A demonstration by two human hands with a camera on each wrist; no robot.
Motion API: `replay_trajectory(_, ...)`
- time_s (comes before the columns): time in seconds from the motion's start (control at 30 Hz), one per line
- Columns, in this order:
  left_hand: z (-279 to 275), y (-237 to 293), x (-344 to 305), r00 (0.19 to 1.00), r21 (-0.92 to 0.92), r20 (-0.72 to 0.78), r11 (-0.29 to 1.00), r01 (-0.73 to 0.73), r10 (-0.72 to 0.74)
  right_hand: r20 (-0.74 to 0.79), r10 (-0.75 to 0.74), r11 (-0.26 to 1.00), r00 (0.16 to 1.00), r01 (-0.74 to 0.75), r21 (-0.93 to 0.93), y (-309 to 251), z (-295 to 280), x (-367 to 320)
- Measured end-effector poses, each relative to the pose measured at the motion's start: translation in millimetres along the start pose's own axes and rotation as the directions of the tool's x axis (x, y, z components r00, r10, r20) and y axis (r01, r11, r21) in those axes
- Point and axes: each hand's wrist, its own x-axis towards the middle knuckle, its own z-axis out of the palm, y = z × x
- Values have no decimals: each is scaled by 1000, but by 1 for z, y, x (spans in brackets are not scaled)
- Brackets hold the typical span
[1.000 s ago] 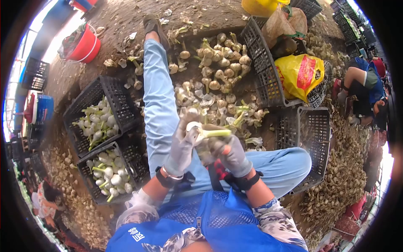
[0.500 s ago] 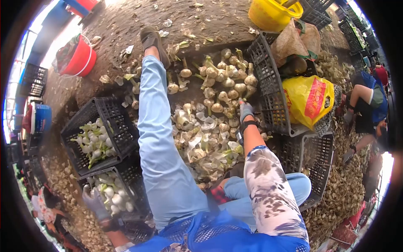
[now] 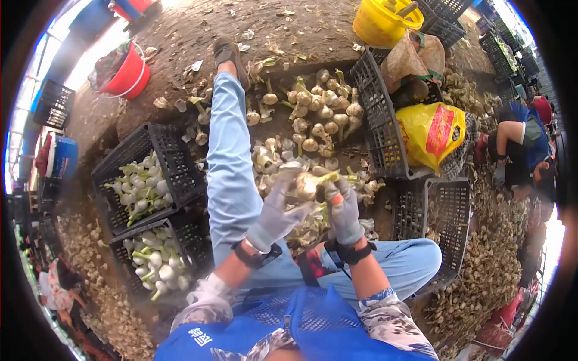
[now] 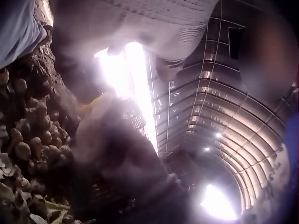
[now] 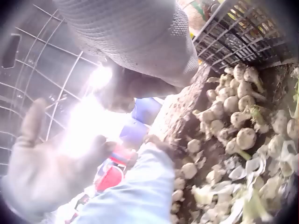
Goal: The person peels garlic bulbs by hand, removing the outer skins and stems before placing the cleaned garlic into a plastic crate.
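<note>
Before the lap in the head view, my gloved right hand (image 3: 345, 215) grips a garlic bulb (image 3: 306, 187) by its stem, the bulb pointing left. My gloved left hand (image 3: 276, 221) is beside the bulb, fingers extended and thumb apart; contact is unclear. The right wrist view has my right hand (image 5: 135, 37) large at the top and the spread left hand (image 5: 49, 172) at lower left. In the left wrist view my left hand (image 4: 135, 23) fills the top, and the right hand (image 4: 117, 144) is blurred. Untrimmed bulbs (image 3: 325, 111) lie in a pile beyond the hands.
Two black crates of pale garlic (image 3: 161, 265) stand at left. To the right are a black crate bearing a yellow bag (image 3: 430, 137) and another black crate (image 3: 448, 222). Red (image 3: 127, 75) and yellow (image 3: 385, 24) buckets stand farther off. A person (image 3: 527, 141) is at far right.
My right hand has come back from the pile with a bulb. My left hand has moved from the lower left crate to beside it, and the earlier white-stemmed bulb has left the hands.
</note>
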Motion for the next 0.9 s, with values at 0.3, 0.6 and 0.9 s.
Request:
replay_trajectory(0.3, 7, 11, -51, 905, 558, 82, 733, -389, 417, 55, 246, 938, 968, -252, 238, -26, 24, -67)
replay_trajectory(0.6, 0, 15, -84, 984, -303, 93, 937, 176, -155, 88, -207, 899, 974, 225, -376, -19, 18, -75)
replay_trajectory(0.9, -13, 8, -104, 891, -673, 439, 615, 411, -115, -153, -324, 756, 934, 158, -635, -8, -13, -64)
